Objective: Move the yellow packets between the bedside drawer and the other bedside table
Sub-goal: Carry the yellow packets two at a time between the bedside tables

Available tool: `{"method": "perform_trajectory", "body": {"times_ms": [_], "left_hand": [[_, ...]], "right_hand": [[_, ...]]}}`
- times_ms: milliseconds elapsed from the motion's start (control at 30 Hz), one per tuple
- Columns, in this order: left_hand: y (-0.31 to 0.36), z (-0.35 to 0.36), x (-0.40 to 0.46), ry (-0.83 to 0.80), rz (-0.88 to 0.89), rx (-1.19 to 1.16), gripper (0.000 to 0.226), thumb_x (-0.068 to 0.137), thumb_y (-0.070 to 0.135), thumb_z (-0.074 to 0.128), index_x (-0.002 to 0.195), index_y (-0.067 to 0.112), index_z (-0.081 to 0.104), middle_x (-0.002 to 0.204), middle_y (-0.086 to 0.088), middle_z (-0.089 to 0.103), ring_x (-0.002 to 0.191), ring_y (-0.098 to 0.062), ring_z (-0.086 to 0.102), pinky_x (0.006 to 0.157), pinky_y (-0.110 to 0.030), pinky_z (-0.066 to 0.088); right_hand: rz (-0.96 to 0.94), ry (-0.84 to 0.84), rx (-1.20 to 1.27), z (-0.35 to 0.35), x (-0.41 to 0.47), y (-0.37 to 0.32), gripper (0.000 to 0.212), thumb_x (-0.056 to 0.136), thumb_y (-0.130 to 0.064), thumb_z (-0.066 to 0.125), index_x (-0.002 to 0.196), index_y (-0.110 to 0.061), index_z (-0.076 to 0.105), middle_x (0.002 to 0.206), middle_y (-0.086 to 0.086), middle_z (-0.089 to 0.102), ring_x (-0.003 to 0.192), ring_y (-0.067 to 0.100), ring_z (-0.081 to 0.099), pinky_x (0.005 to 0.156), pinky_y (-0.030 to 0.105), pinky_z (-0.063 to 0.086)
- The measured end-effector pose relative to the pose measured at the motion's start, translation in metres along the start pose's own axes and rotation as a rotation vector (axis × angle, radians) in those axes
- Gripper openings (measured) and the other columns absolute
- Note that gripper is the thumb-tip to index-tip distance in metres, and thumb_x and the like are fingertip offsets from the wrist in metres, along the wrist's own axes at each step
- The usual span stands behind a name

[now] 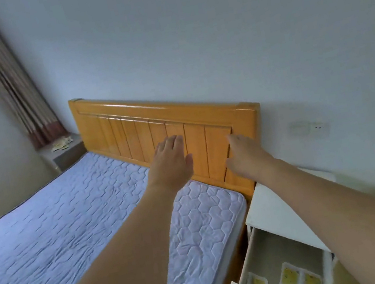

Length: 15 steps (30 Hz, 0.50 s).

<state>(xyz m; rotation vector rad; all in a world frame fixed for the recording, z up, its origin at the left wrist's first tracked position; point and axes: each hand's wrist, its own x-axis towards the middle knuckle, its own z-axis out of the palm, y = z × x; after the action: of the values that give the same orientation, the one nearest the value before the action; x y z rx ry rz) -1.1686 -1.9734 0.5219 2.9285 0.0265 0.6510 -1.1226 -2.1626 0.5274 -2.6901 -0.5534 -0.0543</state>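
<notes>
Both our arms are stretched out over the bed, and neither hand carries anything. Our left hand hangs above the mattress near the wooden headboard, fingers straight and close together, thumb out to the side. Our right hand is up in front of the headboard's right end, fingers loosely extended; whether it touches the wood we cannot tell. Right of the bed, the white bedside table has its drawer pulled open, and yellow packets lie flat inside at its front end. On the far side of the bed, the other bedside table holds a small heap of more packets, blurred from here.
</notes>
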Motion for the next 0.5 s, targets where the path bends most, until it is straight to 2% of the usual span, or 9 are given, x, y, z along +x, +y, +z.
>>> {"method": "perform_trajectory", "body": {"times_ms": [67, 133, 367, 500], "left_hand": [[-0.029, -0.025, -0.036, 0.001, -0.091, 0.054, 0.051, 0.098, 0.028, 0.05, 0.142, 0.004, 0.04, 0.147, -0.011, 0.043, 0.138, -0.027, 0.034, 0.116, -0.038, 0.024], [-0.057, -0.052, -0.077, 0.008, -0.179, 0.108, 0.05, 0.098, 0.029, 0.05, 0.141, 0.005, 0.041, 0.146, -0.01, 0.044, 0.137, -0.027, 0.035, 0.115, -0.037, 0.025], [-0.151, -0.165, -0.253, 0.068, -0.561, 0.308, 0.046, 0.098, 0.031, 0.049, 0.136, 0.006, 0.046, 0.144, -0.011, 0.048, 0.132, -0.029, 0.041, 0.112, -0.039, 0.031], [-0.184, -0.24, -0.379, 0.119, -0.774, 0.413, 0.05, 0.1, 0.03, 0.045, 0.144, 0.007, 0.039, 0.151, -0.011, 0.04, 0.14, -0.028, 0.033, 0.116, -0.036, 0.024]], "right_hand": [[-0.099, -0.054, 0.013, 0.013, -0.006, -0.04, 0.048, 0.092, -0.018, 0.053, 0.137, -0.007, 0.039, 0.137, 0.012, 0.044, 0.126, 0.031, 0.043, 0.095, 0.035, 0.037], [-0.183, -0.118, 0.042, 0.029, -0.016, -0.085, 0.056, 0.096, -0.022, 0.052, 0.145, -0.007, 0.031, 0.147, 0.013, 0.037, 0.133, 0.031, 0.037, 0.105, 0.038, 0.035], [-0.579, -0.284, 0.125, 0.074, -0.096, -0.27, 0.064, 0.095, -0.023, 0.051, 0.15, -0.005, 0.024, 0.155, 0.013, 0.029, 0.141, 0.029, 0.028, 0.114, 0.035, 0.026], [-0.795, -0.348, 0.156, 0.096, -0.177, -0.384, 0.062, 0.093, -0.022, 0.054, 0.147, -0.004, 0.03, 0.151, 0.014, 0.035, 0.139, 0.03, 0.033, 0.114, 0.038, 0.029]]}}
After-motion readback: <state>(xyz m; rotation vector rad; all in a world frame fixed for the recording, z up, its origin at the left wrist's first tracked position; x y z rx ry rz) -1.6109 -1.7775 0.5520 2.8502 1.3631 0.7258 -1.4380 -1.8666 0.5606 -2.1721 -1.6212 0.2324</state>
